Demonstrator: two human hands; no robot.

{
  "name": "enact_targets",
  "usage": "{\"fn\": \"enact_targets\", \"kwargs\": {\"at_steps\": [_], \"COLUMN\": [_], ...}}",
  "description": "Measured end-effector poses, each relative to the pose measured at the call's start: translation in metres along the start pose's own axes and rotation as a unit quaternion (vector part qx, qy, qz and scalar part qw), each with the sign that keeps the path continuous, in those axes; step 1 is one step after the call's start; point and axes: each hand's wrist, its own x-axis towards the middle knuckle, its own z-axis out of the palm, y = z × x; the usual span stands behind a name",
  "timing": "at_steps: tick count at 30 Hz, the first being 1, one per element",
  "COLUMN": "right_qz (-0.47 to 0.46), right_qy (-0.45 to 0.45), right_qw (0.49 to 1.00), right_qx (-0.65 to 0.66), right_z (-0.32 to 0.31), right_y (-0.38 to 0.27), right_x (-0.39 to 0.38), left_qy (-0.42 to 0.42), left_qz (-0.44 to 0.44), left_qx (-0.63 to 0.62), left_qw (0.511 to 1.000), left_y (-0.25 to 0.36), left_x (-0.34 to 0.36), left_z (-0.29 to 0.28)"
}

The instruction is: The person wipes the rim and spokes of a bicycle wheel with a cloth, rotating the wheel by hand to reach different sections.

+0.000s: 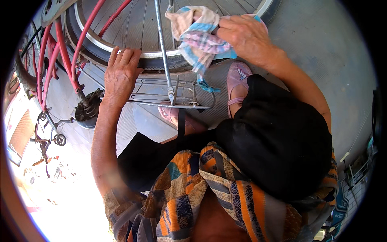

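A red-framed bicycle (61,50) fills the upper left of the view, with its spoked wheel (155,63) in front of me. My left hand (121,76) rests on the tyre's near side, fingers stretched across it toward the rim and holding nothing. Bunched in my right hand (248,40) is a checked cloth (197,42) in pink, white and blue. The cloth lies against the right part of the wheel and covers some rim and tyre. Between the wheel and my feet sits the metal carrier rack (149,101), a blue strip (207,86) tied to its end.
A metal strut (162,44) crosses the wheel down to the rack. Left of my forearm is a dark saddle (88,107). My pink shoes (238,76) stand on the grey floor (322,52). A blue-green object (340,203) lies at the lower right.
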Motion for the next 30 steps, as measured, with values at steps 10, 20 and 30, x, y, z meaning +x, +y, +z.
{"fn": "enact_targets", "kwargs": {"at_steps": [10,20,30], "right_qz": [0.007,-0.052,-0.022], "right_qy": [0.069,0.029,0.022], "right_qw": [0.988,0.995,0.999], "right_qx": [0.141,0.082,0.02], "right_z": [0.02,0.031,0.007], "right_y": [-0.034,-0.022,-0.005], "right_x": [0.017,0.021,0.007], "left_qy": [0.024,0.047,0.02], "left_qz": [0.058,0.055,0.028], "left_qx": [-0.047,0.026,0.031], "left_qw": [0.997,0.997,0.999], "left_y": [0.042,0.025,-0.006], "left_x": [0.009,0.01,-0.003], "left_z": [0.002,0.018,0.012]}}
